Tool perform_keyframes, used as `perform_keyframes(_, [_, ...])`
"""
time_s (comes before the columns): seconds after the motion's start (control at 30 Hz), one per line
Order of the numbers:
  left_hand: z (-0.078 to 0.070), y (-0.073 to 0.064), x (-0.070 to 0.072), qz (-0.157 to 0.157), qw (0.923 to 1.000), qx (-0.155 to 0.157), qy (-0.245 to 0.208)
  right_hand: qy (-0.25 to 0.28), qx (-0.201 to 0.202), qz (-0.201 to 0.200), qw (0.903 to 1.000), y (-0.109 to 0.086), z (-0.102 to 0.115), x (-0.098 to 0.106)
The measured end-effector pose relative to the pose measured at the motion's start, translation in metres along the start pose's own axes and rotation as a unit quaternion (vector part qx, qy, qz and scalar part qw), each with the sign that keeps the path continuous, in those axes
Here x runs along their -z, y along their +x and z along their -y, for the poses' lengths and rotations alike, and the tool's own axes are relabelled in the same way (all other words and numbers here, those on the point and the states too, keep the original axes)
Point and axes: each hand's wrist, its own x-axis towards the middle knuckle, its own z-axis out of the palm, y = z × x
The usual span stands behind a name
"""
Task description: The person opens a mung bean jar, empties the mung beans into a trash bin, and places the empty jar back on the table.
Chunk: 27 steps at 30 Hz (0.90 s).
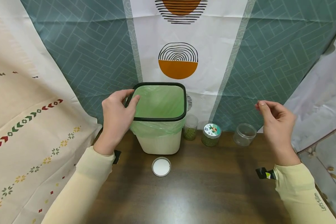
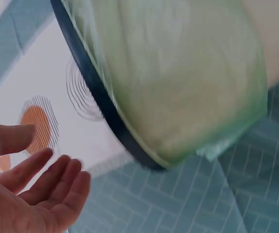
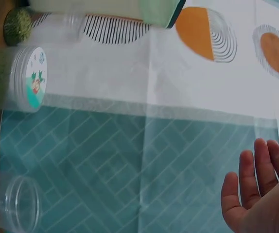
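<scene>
My left hand (image 1: 117,109) is raised at the left side of a pale bin (image 1: 158,141), thumb and fingers apart and relaxed. The left wrist view shows the same hand (image 2: 37,184) with a gap between its fingers and the bin's black rim (image 2: 98,92). A translucent green bag (image 1: 159,102) lines the bin and folds out over its rim. On the right, my right hand (image 1: 278,123) is held in the air above a clear open jar (image 1: 245,135), thumb near the forefinger. In the right wrist view its loosely bent fingers (image 3: 249,182) show nothing held.
A clear container of green beans (image 1: 190,129) stands beside the bin. Right of it is a jar of green beans with a printed lid (image 1: 212,130). A white round lid (image 1: 161,167) lies before the bin on the brown table (image 1: 212,193). Patterned cloth (image 1: 254,71) hangs behind.
</scene>
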Motion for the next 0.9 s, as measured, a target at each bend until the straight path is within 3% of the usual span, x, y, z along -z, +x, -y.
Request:
perform_keyframes(0.2, [-0.012,-0.028,-0.019,-0.060,0.9906,-0.102,-0.068,0.026,0.020,0.013,0.9994,-0.005,0.005,-0.006])
perform_keyframes(0.4, [-0.022,-0.064,-0.043,-0.076,0.9673,-0.224,-0.092,0.038,0.005,0.012,0.9992,-0.011,0.001,-0.008])
perform_keyframes(0.5, [-0.025,-0.079,-0.053,-0.073,0.9532,-0.279,-0.091,0.041,0.004,0.012,0.9991,-0.013,-0.001,-0.010])
perform_keyframes(0.63, [-0.025,-0.100,-0.064,-0.060,0.9406,-0.324,-0.083,0.020,0.015,0.010,0.9996,-0.016,-0.005,-0.012])
perform_keyframes(0.77, [-0.023,-0.121,-0.073,-0.034,0.9307,-0.356,-0.076,-0.017,0.016,0.008,0.9997,-0.019,-0.008,-0.015])
perform_keyframes(0.9, [-0.016,-0.140,-0.083,0.002,0.9263,-0.371,-0.066,-0.043,0.010,0.010,0.9990,-0.024,-0.012,-0.017])
